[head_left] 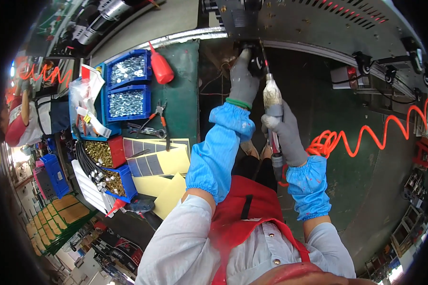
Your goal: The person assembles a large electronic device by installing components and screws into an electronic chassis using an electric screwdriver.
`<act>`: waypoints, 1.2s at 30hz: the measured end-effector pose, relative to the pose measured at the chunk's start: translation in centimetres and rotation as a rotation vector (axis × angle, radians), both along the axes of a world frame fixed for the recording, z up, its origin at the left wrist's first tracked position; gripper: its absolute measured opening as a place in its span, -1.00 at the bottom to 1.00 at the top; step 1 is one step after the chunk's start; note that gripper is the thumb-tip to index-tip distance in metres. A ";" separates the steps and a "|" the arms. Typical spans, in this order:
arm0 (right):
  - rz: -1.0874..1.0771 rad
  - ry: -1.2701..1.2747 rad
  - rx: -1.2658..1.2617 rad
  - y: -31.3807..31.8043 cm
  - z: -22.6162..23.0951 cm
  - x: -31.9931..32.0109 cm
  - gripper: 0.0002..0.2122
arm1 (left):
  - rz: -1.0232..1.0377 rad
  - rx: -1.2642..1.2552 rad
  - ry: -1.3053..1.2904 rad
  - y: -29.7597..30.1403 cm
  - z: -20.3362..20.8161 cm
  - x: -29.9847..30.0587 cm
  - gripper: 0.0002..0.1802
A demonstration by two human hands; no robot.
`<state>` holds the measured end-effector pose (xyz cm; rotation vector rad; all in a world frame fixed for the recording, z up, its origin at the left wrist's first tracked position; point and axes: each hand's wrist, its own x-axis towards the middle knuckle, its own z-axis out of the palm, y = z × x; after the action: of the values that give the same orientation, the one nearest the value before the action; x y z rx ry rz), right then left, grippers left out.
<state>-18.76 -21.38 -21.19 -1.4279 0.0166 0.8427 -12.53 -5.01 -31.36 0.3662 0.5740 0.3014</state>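
My right hand (290, 135), in a grey glove, is wrapped around an air screwdriver (273, 95) with a taped upper body. Its long thin bit (265, 54) points up to the edge of a grey metal cabinet (314, 28). At that same edge, my left hand (243, 78), also gloved, has its fingers closed about a black caster (257, 62). The fingertips are partly hidden by the caster and its dark mount. Bit and caster are side by side; whether the bit touches a screw is too small to tell.
On the green bench at left are blue bins of metal fasteners (127, 103), a red squeeze bottle (161, 66), pliers (159, 114) and yellow sheets (169, 161). An orange coiled hose (356, 142) hangs at right. More casters (362, 61) line the cabinet. Another person (24, 116) is at far left.
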 end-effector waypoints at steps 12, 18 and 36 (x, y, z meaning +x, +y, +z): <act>-0.077 -0.164 -0.086 3.3 -4.8 1.4 -0.39 | 0.000 0.081 -0.010 1.8 -2.5 3.0 -0.56; -0.108 0.143 0.098 3.5 -1.2 1.3 -0.41 | -0.056 0.340 -0.103 1.4 -2.6 3.3 -0.60; -0.101 0.052 -0.103 4.0 -3.1 1.0 -0.35 | 0.004 0.401 -0.061 1.1 -2.9 3.9 -0.58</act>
<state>-17.73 -17.33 -24.27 -1.4886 0.1726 0.8047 -8.60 -3.94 -34.23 0.7402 0.4521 0.4314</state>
